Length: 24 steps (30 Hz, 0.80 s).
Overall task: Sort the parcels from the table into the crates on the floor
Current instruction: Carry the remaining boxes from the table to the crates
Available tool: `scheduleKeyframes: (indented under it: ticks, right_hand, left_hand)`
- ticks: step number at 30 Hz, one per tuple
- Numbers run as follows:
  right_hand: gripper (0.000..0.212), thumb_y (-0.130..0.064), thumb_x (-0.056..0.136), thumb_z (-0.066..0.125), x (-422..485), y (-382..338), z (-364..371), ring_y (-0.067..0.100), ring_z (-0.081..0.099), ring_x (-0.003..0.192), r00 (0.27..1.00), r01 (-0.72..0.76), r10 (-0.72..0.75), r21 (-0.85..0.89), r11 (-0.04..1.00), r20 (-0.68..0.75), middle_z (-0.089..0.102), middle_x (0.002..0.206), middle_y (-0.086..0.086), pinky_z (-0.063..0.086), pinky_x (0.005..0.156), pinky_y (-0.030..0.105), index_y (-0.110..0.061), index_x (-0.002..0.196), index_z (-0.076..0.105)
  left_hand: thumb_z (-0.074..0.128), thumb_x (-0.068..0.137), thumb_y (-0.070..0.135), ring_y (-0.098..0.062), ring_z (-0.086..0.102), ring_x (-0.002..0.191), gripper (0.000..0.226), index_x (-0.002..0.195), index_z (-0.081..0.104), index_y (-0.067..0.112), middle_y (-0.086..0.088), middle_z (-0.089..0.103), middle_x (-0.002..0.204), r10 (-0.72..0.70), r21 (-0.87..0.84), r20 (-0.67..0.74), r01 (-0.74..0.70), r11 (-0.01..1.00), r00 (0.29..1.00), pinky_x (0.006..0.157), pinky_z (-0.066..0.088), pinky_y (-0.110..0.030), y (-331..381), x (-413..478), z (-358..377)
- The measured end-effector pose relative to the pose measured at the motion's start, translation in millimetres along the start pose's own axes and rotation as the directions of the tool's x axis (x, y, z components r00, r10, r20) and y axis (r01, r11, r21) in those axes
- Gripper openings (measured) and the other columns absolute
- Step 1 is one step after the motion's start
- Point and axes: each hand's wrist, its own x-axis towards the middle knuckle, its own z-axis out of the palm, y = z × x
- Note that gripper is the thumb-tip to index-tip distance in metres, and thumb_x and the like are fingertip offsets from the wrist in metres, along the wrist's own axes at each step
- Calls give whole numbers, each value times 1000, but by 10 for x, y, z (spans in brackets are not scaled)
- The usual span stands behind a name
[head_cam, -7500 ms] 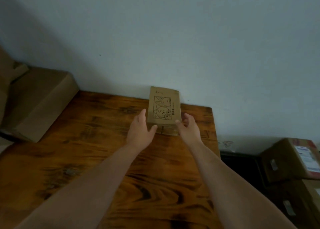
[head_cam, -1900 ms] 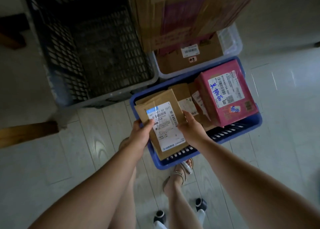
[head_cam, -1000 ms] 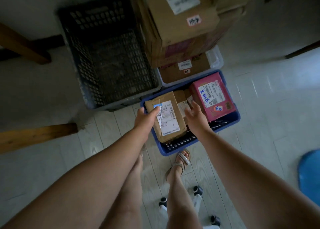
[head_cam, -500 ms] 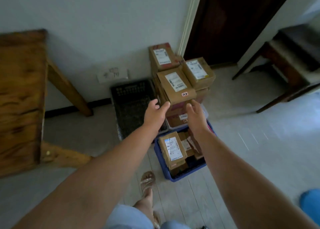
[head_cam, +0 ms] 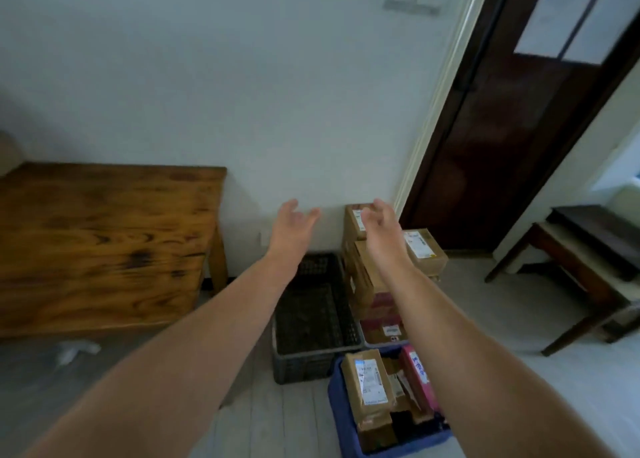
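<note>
Two bare forearms are stretched forward from the bottom of the frame. The left hand [head_cam: 292, 228] and the right hand [head_cam: 382, 229] are raised side by side in the middle of the frame, with their fingers apart and loosely relaxed, and nothing is held in either.

A wooden worktop [head_cam: 104, 246] is seen at the left against a pale wall, and no parcel is seen on it. A black crate [head_cam: 304, 362] stands on the floor below the hands. A blue crate [head_cam: 335, 405] is set at the lower right, and in it a brown parcel [head_cam: 369, 383] with a white label lies beside a pink parcel [head_cam: 419, 381]. A stack of cardboard boxes [head_cam: 367, 284] is piled behind, partly hidden by the right forearm. A dark door [head_cam: 502, 145] fills the upper right.
</note>
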Motion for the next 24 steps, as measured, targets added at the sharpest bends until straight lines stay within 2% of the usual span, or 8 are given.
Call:
scheduleKeyframes:
  ticks: [2,4,8,11,14,16,22,24]
  right_hand:
    - [48,-36,97,46,-39,-261,178,16,45,124,998,56,-57,4,998,29,48,142,4,28,91,25,-23,143,37]
    - [48,-38,96,47,-93,-507,414,16,45,123,992,104,-105,5,995,74,47,142,3,28,90,27,-26,142,37]
    - [47,-34,96,50,-237,-961,1054,12,46,116,966,202,-206,42,978,156,47,142,3,31,90,27,-25,141,39]
    - [47,-33,96,51,-400,-1386,1761,16,46,122,928,259,-276,101,961,251,45,142,5,36,98,30,-24,141,39]
    - [48,-35,96,50,-685,-1807,2587,18,45,126,878,299,-333,150,942,343,44,143,4,35,98,30,-25,142,38]
    - [48,-34,97,50,-907,-2081,3135,19,45,127,852,298,-348,183,937,390,44,144,5,38,104,37,-24,142,38]
    - [51,-32,98,49,-1507,-2857,4622,22,41,132,757,319,-425,288,903,496,40,147,7,38,106,40,-20,145,33]
    - [52,-32,98,48,-1656,-3034,4990,23,40,133,738,314,-440,317,895,512,39,148,8,35,103,33,-19,146,32]
  left_hand:
    - [61,90,28,-17,50,115,56,139,38,13,-11,49,135,65,-4,-44,-65,998,997,88,42,-21,207,-35,-289]
    - [60,91,30,-10,48,107,56,140,37,15,-7,48,135,123,14,-99,-122,992,988,77,37,-16,389,-61,-657]
    - [60,91,30,-8,48,103,55,140,39,16,-1,55,123,181,37,-234,-177,983,955,86,35,-21,669,-66,-1531]
    - [59,91,34,-8,45,104,56,141,39,19,5,52,118,193,54,-346,-186,981,918,89,34,-24,821,-71,-2363]
    - [58,91,36,-8,46,100,56,141,37,22,10,49,112,200,84,-432,-181,980,879,84,35,-24,884,-108,-3285]
    - [59,90,37,-6,49,93,57,141,37,21,13,50,106,214,123,-488,-176,977,846,80,37,-22,922,-133,-3902]
    - [58,90,39,-11,52,103,59,142,34,25,9,53,121,223,148,-605,-167,975,764,86,44,-27,1153,-217,-5626]
    - [58,91,38,-6,52,95,57,141,35,25,12,56,115,243,162,-652,-182,970,718,78,44,-24,1228,-250,-6048]
